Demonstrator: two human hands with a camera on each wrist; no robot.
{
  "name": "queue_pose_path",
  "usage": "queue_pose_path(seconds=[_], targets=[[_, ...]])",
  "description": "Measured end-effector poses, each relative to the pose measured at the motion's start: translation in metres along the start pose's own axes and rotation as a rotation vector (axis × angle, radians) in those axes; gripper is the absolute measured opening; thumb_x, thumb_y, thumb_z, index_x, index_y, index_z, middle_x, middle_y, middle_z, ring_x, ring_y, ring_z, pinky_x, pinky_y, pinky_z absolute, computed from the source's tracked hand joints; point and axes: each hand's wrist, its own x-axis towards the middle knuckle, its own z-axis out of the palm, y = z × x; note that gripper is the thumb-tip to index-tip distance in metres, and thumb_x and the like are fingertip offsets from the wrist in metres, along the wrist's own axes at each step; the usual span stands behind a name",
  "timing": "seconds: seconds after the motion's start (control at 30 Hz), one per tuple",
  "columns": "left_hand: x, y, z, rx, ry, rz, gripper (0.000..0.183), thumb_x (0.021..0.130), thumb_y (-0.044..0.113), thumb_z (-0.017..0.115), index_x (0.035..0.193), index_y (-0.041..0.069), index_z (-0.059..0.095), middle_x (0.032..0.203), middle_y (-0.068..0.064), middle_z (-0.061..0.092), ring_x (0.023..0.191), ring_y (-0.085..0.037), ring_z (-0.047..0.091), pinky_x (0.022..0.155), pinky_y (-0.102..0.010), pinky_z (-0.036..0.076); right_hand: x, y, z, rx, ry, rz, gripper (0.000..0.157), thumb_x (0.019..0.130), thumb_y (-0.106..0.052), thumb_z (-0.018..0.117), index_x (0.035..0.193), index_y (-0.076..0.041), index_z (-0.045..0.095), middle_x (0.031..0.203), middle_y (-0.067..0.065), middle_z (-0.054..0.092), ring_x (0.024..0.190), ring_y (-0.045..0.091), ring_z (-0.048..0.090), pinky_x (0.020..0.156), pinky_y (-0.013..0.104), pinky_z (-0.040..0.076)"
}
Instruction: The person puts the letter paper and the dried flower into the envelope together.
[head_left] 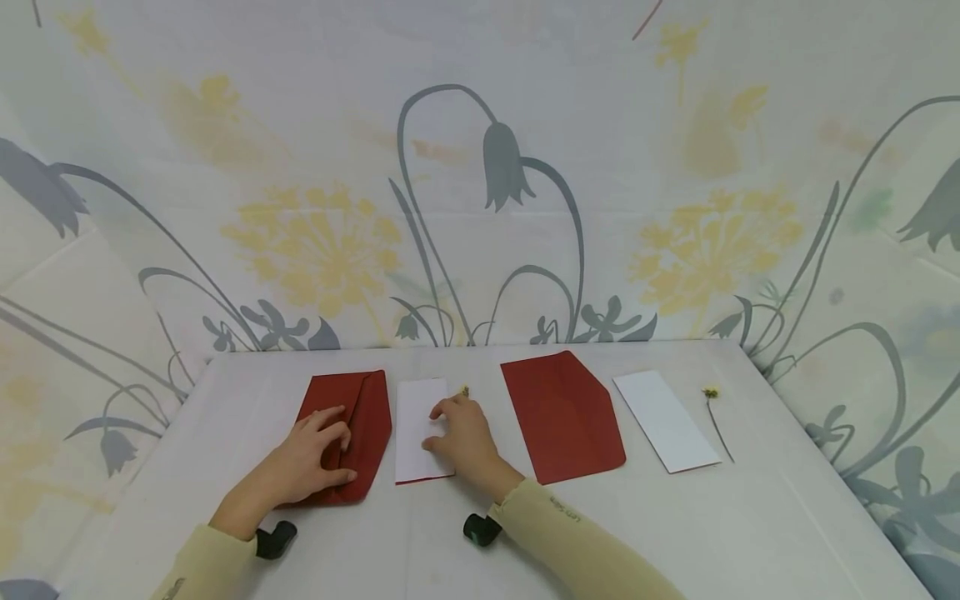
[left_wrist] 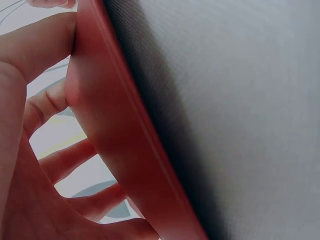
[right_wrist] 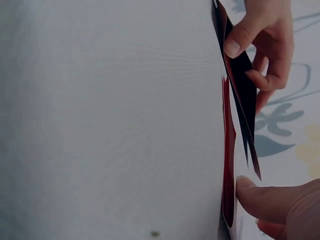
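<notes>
At the left, my left hand [head_left: 311, 454] rests on a red envelope [head_left: 375, 433], fingers spread over its overlapping flap and thumb near the lower edge. In the left wrist view, several fingertips touch the edge of the red envelope [left_wrist: 120, 150]. My right hand [head_left: 468, 442] lies over a white card [head_left: 416, 417] with a red edge showing beneath it, thumb and index finger apart on its face. A small yellow flower head [head_left: 464, 390] peeks out behind the right fingers; its stem is hidden. The right wrist view shows the right thumb [right_wrist: 260, 200] against the card's edge.
Right of the right hand lies a second red envelope [head_left: 562, 417], then another white card [head_left: 666, 421] and a yellow flower [head_left: 710, 392] on a thin stem. All lie on a white table [head_left: 420, 550] before a flower-printed backdrop [head_left: 465, 250].
</notes>
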Motion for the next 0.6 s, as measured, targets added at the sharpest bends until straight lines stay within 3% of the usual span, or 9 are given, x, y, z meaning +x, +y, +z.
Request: queue_pose_path(seconds=[0.13,0.33,0.6], targets=[[0.0005,-0.0005,0.0003,-0.001,0.003,0.001,0.036,0.072,0.03,0.08,0.083,0.023,0.047,0.137,-0.023,0.039,0.123,-0.056,0.031,0.091,-0.066,0.035,0.001,-0.0028,-0.0006,-0.004,0.015,0.043,0.037,0.065,-0.021,0.085,0.093,-0.012,0.063,0.1,0.005,0.051,0.092,0.022,0.05,0.079,0.033,0.044],[0.0003,-0.0019,0.001,0.004,0.003,-0.005,0.036,0.072,0.031,0.08,0.083,0.024,0.047,0.138,-0.022,0.038,0.123,-0.056,0.03,0.09,-0.066,0.036,0.0013,-0.0049,-0.0002,-0.045,0.027,0.043,0.036,0.063,-0.021,0.087,0.086,-0.012,0.06,0.094,0.004,0.048,0.085,0.02,0.05,0.076,0.031,0.044],[-0.0006,-0.0013,0.0014,-0.001,0.003,-0.003,0.036,0.072,0.03,0.08,0.084,0.024,0.047,0.138,-0.023,0.038,0.123,-0.056,0.031,0.09,-0.066,0.035,0.0009,-0.0055,0.0034,0.028,0.052,0.076,0.038,0.061,-0.015,0.087,0.087,-0.012,0.059,0.095,0.004,0.044,0.074,0.015,0.05,0.07,0.029,0.044]])
